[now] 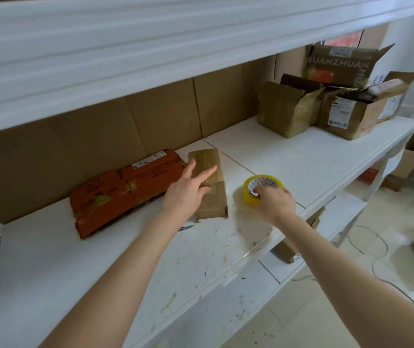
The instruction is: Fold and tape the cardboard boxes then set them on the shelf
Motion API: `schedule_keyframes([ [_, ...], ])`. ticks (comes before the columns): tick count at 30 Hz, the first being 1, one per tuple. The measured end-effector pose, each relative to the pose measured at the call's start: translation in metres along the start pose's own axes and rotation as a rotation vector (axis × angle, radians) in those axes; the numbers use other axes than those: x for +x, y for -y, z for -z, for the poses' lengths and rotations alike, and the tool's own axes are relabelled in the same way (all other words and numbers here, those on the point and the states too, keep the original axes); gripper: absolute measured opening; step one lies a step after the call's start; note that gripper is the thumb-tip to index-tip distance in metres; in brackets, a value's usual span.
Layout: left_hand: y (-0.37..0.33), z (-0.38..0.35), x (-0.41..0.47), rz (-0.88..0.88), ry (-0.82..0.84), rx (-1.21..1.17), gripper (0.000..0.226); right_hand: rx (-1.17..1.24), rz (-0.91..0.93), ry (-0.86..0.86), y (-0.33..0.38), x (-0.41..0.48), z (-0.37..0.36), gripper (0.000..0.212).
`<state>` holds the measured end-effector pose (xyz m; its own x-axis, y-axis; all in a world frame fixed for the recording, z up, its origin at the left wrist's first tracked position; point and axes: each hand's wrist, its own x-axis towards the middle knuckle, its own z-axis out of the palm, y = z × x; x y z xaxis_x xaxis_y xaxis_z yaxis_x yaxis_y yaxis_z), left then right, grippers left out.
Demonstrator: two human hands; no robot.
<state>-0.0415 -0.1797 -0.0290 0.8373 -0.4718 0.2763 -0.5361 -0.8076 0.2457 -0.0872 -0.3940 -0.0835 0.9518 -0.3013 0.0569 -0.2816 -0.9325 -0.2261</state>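
A small brown taped cardboard box [213, 197] lies on the white shelf [288, 159], next to a flat orange-red box [125, 189] on its left. My left hand [188, 189] hovers over or rests on the brown box with fingers spread and straight. To the right, a roll of yellow tape [253, 187] sits on the shelf. My right hand [276, 202] grips it from the near side, fingers curled into its core.
Several opened, used cardboard boxes [339, 96] crowd the shelf's far right end. Flat cardboard sheets [150, 121] line the back. Another shelf board hangs close above. A lower shelf holds a box [291, 247]; boxes lie on the tiled floor at right.
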Motion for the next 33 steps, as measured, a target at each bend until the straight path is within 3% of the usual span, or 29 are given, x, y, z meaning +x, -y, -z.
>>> schedule_keyframes([
  [3,0.000,0.003,0.001,-0.004,0.031,-0.058,0.054,-0.035,0.009,0.009,-0.004,-0.001,-0.008,0.036],
  [9,0.004,0.010,0.004,0.001,0.106,-0.087,0.060,0.358,-0.036,-0.211,0.005,-0.002,0.022,0.033],
  [14,-0.016,0.031,0.013,-0.032,-0.239,-0.270,0.069,0.456,0.051,-0.372,0.022,-0.010,0.060,0.035],
  [18,-0.044,0.043,0.028,-0.061,-0.177,-0.403,0.066,0.482,0.184,-0.418,0.035,-0.021,0.085,0.024],
  [23,-0.054,0.047,0.028,-0.001,-0.335,-0.580,0.006,0.425,0.271,-0.396,0.043,-0.031,0.105,0.029],
  [25,-0.054,0.048,0.027,0.051,-0.375,-0.552,0.006,0.428,0.278,-0.366,0.044,-0.033,0.110,0.035],
  [27,-0.052,0.050,0.026,0.116,-0.399,-0.551,0.008,0.559,0.288,-0.283,0.041,-0.035,0.116,0.028],
  [31,-0.044,0.052,0.023,0.204,-0.403,-0.619,0.010,0.818,0.351,0.034,0.026,-0.041,0.122,0.027],
  [33,-0.041,0.053,0.018,0.206,-0.383,-0.629,0.008,0.840,0.349,0.042,0.022,-0.042,0.122,0.026],
])
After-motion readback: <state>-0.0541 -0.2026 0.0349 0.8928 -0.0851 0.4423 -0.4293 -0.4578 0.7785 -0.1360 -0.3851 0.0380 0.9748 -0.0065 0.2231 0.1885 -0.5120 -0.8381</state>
